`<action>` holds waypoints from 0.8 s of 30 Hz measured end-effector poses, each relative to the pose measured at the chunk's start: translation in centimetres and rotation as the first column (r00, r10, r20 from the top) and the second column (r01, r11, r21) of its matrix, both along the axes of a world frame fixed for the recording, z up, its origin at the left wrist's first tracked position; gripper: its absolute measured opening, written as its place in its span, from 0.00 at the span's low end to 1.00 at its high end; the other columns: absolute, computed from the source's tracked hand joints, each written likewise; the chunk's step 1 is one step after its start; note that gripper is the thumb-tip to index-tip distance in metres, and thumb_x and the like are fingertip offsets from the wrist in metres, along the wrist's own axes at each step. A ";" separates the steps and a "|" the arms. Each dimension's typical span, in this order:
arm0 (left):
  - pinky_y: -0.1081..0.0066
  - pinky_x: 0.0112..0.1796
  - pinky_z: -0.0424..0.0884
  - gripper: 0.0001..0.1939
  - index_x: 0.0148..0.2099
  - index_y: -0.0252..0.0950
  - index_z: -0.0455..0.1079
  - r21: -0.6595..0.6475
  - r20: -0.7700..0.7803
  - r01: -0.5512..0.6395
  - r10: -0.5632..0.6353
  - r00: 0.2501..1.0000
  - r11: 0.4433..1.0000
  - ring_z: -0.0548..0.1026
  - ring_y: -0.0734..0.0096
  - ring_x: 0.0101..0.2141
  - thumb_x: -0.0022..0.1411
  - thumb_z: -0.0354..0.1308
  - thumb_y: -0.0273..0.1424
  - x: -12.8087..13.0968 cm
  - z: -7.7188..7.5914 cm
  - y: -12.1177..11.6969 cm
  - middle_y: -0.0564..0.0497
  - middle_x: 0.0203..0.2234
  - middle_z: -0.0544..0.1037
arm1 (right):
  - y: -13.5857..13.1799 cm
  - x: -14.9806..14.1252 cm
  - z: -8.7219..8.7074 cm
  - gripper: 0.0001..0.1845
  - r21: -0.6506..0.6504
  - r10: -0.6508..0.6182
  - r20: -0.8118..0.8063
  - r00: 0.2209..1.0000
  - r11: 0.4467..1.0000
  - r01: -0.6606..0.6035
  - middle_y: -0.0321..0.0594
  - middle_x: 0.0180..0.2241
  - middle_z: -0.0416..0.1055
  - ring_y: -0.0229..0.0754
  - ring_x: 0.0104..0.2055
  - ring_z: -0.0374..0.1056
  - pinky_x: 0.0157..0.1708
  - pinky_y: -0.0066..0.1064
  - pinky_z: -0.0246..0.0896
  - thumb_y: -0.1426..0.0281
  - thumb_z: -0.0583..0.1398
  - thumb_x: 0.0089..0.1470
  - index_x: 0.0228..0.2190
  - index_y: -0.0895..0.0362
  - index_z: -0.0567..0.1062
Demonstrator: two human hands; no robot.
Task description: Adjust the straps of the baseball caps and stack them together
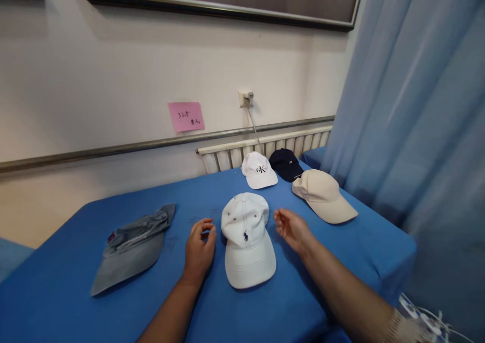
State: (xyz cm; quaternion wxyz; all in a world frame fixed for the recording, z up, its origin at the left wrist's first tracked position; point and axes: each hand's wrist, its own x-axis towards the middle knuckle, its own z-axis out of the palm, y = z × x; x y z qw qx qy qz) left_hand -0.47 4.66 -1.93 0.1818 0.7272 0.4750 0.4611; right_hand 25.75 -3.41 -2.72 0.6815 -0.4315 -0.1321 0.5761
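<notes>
A pale, nearly white baseball cap [246, 237] with a small dark horse-rider emblem rests on the blue-covered table [242, 315], its brim toward me. Just left of it, my left hand [200, 244] is held with loosely bent fingers, the thumb a little apart and nothing in the grasp. On the other side, my right hand [293, 228] is near the crown, fingers loosely curled and holding nothing. Neither hand appears to touch the cap. A crumpled grey-blue cap [132, 244] lies further left, its crown collapsed.
Toward the back right sit a white cap [258, 170] with black letters, a black cap [285, 164] and a beige cap [322, 194]. Behind the table are a radiator [227, 157] and a wall rail [159, 143]. A blue curtain [417, 105] hangs at right; white cables [428, 315] lie below.
</notes>
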 end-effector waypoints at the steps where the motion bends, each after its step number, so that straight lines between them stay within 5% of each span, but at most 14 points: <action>1: 0.64 0.41 0.74 0.11 0.33 0.36 0.70 -0.009 0.016 -0.010 0.010 1.000 1.000 0.74 0.60 0.44 0.59 0.54 0.39 -0.2 0.0 0.1 0.42 0.44 0.74 | -2.4 -1.1 0.0 0.10 0.008 0.124 -0.075 0.990 0.992 -0.123 0.38 0.24 0.71 0.31 0.21 0.62 0.21 0.22 0.56 0.66 0.62 0.53 0.27 0.61 0.75; 3: 0.65 0.40 0.74 0.11 0.33 0.36 0.69 -0.033 0.049 -0.025 0.027 0.998 0.999 0.74 0.59 0.44 0.58 0.54 0.39 -0.4 0.0 0.3 0.41 0.44 0.74 | -6.9 -3.8 0.0 0.14 -0.007 0.372 -0.159 0.914 0.926 -0.378 0.44 0.27 0.75 0.35 0.24 0.68 0.24 0.24 0.61 0.63 0.63 0.53 0.30 0.65 0.77; 5: 0.65 0.40 0.74 0.12 0.32 0.36 0.69 -0.061 0.080 -0.035 0.040 0.996 0.998 0.74 0.59 0.44 0.57 0.54 0.39 -0.4 0.0 0.4 0.41 0.44 0.75 | -10.1 -6.5 0.1 0.17 -0.015 0.467 -0.227 0.855 0.876 -0.483 0.51 0.33 0.77 0.42 0.32 0.74 0.31 0.29 0.67 0.63 0.63 0.53 0.35 0.68 0.77; 8: 0.63 0.42 0.73 0.13 0.32 0.36 0.68 -0.108 0.080 -0.026 0.034 0.996 0.994 0.75 0.59 0.43 0.56 0.53 0.40 -0.4 -0.2 0.6 0.41 0.44 0.76 | -11.8 -9.7 0.3 0.17 -0.025 0.356 -0.319 0.878 0.923 -0.384 0.54 0.36 0.77 0.45 0.38 0.75 0.41 0.33 0.68 0.65 0.63 0.52 0.37 0.68 0.76; 15: 0.63 0.43 0.71 0.13 0.31 0.37 0.70 -0.202 -0.041 0.025 -0.035 0.999 0.979 0.76 0.61 0.37 0.55 0.52 0.41 -0.7 -1.2 0.6 0.46 0.36 0.80 | -10.6 -12.0 -0.8 0.18 -0.092 0.204 -0.339 0.919 0.964 -0.248 0.53 0.40 0.77 0.46 0.40 0.76 0.43 0.35 0.68 0.63 0.65 0.50 0.39 0.62 0.73; 18: 0.65 0.38 0.71 0.13 0.32 0.37 0.71 -0.256 -0.099 0.047 -0.074 0.992 0.966 0.76 0.62 0.32 0.54 0.53 0.41 -0.7 -1.4 0.6 0.49 0.29 0.79 | -9.1 -11.3 -1.4 0.20 -0.056 0.076 -0.284 0.956 0.994 -0.096 0.45 0.46 0.76 0.44 0.44 0.74 0.43 0.36 0.69 0.66 0.67 0.48 0.43 0.56 0.72; 24: 0.67 0.36 0.71 0.13 0.32 0.38 0.71 -0.305 -0.144 0.089 -0.139 0.980 0.948 0.77 0.62 0.32 0.54 0.53 0.42 -0.7 -1.4 0.8 0.50 0.29 0.79 | -5.0 -5.2 -2.0 0.10 0.013 -0.204 -0.142 0.969 0.978 0.208 0.41 0.35 0.78 0.40 0.34 0.74 0.33 0.30 0.70 0.69 0.66 0.48 0.34 0.58 0.73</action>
